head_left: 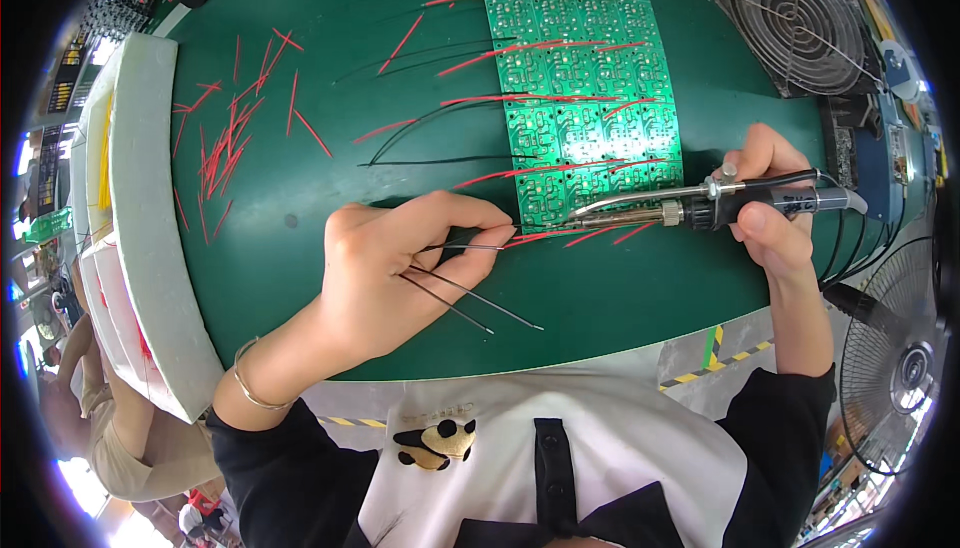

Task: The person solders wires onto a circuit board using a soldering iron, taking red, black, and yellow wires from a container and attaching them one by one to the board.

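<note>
Left hand (pixel 400 268) at frame centre pinches thin black wires (pixel 470 298). Right hand (pixel 775 203) grips soldering iron (pixel 690 210), tip at lower edge of green circuit-board panel (pixel 580 68).

A dark green mat (pixel 300 248) covers the work surface. Loose red wire pieces (pixel 225 143) lie scattered at upper left of the frame. White foam blocks (pixel 150 218) stand along the left edge. A square grilled fan (pixel 785 18) sits at upper right. A round floor fan (pixel 900 368) occupies the lower right. Yellow-and-black floor tape (pixel 715 363) shows below the mat's edge.
</note>
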`<state>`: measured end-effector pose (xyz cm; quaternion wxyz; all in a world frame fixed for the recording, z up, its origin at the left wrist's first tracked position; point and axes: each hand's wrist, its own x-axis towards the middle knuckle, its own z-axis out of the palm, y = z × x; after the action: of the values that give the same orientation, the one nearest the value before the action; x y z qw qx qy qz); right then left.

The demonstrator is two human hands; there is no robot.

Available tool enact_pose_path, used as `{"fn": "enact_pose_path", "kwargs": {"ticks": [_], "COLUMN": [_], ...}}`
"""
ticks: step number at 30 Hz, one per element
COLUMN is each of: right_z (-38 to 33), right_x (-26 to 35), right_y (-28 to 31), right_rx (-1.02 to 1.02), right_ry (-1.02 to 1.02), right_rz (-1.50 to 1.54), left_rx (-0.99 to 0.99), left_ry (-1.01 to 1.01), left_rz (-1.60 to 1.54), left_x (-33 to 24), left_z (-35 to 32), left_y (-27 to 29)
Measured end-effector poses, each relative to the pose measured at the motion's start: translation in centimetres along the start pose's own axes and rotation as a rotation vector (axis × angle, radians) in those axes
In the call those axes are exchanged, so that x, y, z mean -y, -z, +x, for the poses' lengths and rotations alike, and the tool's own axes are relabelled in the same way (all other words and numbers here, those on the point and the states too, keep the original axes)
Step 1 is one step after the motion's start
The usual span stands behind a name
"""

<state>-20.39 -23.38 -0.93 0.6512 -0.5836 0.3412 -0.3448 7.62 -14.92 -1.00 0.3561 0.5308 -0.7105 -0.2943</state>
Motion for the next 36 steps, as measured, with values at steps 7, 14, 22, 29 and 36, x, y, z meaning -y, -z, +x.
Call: {"fn": "enact_pose_path", "kwargs": {"ticks": [7, 14, 22, 29, 36], "right_z": [-0.07, -0.23, -0.23, -0.01, -0.05], "right_x": [0.15, 0.09, -0.18, -0.31, -0.11], "right_y": [-0.1, -0.17, -0.15, 0.2, -0.14], "right_rx": [-0.008, -0.012, -0.004, -0.044, -0.012], "right_ry": [-0.017, -0.005, 0.027, 0.011, 0.048], "right_rz": [-0.018, -0.063, -0.066, -0.003, -0.001], "left_rx": [0.017, 0.017, 0.036, -0.003, 0.016], "left_ry": [-0.005, 0.022, 0.063, 0.056, 0.046], "left_rz": [0.024, 0.019, -0.009, 0.027, 0.013], "left_x": [-0.08, -0.29, -0.24, 0.0, -0.06], "left_z": [0.1, 0.08, -0.02, -0.08, -0.04], "left_y": [0.19, 0.17, 0.25, 0.23, 0.4]}}
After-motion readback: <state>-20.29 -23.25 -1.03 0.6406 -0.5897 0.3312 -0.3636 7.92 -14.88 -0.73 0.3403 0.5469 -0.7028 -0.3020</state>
